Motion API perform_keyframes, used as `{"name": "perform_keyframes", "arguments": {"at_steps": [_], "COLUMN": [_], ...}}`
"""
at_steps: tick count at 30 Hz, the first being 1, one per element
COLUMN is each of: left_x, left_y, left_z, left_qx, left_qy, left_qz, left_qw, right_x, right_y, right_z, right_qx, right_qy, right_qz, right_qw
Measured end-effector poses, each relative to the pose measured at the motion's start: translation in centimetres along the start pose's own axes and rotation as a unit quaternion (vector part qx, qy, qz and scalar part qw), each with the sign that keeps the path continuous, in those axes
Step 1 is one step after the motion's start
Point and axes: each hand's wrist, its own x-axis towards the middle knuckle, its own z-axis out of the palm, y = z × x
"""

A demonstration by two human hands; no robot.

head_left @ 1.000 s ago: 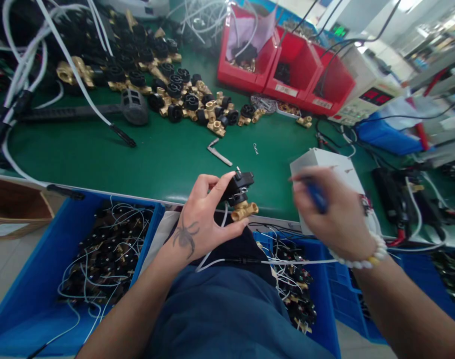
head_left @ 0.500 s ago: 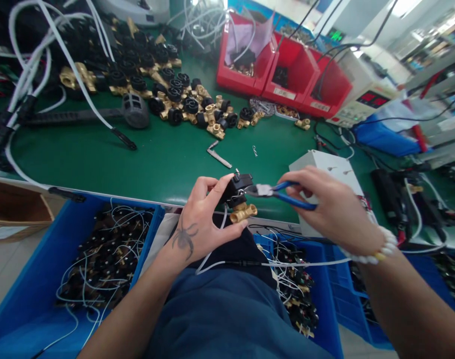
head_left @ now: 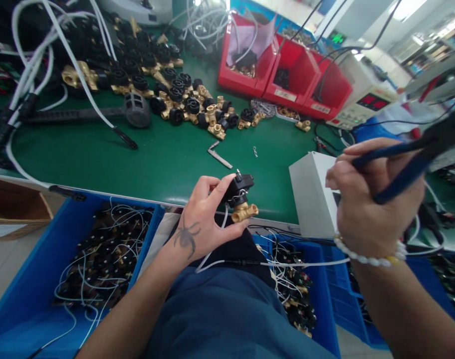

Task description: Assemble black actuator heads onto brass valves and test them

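My left hand (head_left: 203, 219) grips a valve (head_left: 244, 212) with a brass body and a black actuator housing (head_left: 242, 184) on top, at the front edge of the green table. A small wire clip (head_left: 243, 193) sits at the joint between housing and brass. A white cable (head_left: 225, 218) runs down from the valve. To the right, raised over a pale box, my right hand (head_left: 377, 194) is closed round blue-handled pliers (head_left: 399, 174). Their dark jaws point up and right, apart from the valve. On the table beyond lie a bent metal hex key (head_left: 220, 155) and a loose wire clip (head_left: 255, 151).
Several brass valve bodies with black caps (head_left: 192, 104) are heaped behind, beside a dark mallet (head_left: 135, 110). Red bins (head_left: 246, 82) stand at the back, near a power supply (head_left: 369, 102). The pale box (head_left: 312, 194) is on the right. Blue crates (head_left: 10, 309) of wired valves stand below.
My right hand has drawn the pliers away from the valve, up and to the right, turning their jaws outward. My left hand and the valve have barely moved.
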Motion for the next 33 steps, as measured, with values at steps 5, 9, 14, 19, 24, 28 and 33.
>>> {"name": "perform_keyframes", "arguments": {"at_steps": [5, 9, 14, 19, 24, 28, 33], "left_x": [0.1, 0.2, 0.2, 0.1, 0.3, 0.4, 0.3], "left_y": [0.1, 0.1, 0.0, 0.0, -0.1, -0.1, -0.1], "left_z": [0.1, 0.1, -0.1, -0.1, 0.0, 0.0, 0.0], "left_qx": [0.030, 0.016, 0.007, -0.015, 0.008, 0.027, 0.003], "left_qy": [0.000, -0.001, 0.002, -0.002, 0.004, 0.003, 0.005], "left_qz": [0.017, 0.009, -0.004, -0.016, 0.005, 0.016, -0.007], "left_qw": [0.999, 1.000, 1.000, 1.000, 1.000, 0.999, 1.000], "right_x": [0.0, 0.4, 0.3, 0.6, -0.2, 0.0, 0.2], "right_y": [-0.9, -1.5, -0.6, -0.3, -0.7, -1.1, -1.0], "right_z": [-0.3, -1.3, -0.5, -0.5, 0.4, 0.3, 0.1], "right_qx": [-0.024, -0.013, -0.047, -0.018, 0.018, -0.049, 0.001], "right_qy": [-0.266, -0.056, -0.192, -0.103, -0.082, -0.258, -0.001], "right_qz": [-0.099, -0.016, -0.053, -0.025, -0.028, -0.109, 0.008], "right_qw": [0.958, 0.998, 0.979, 0.994, 0.996, 0.959, 1.000]}}
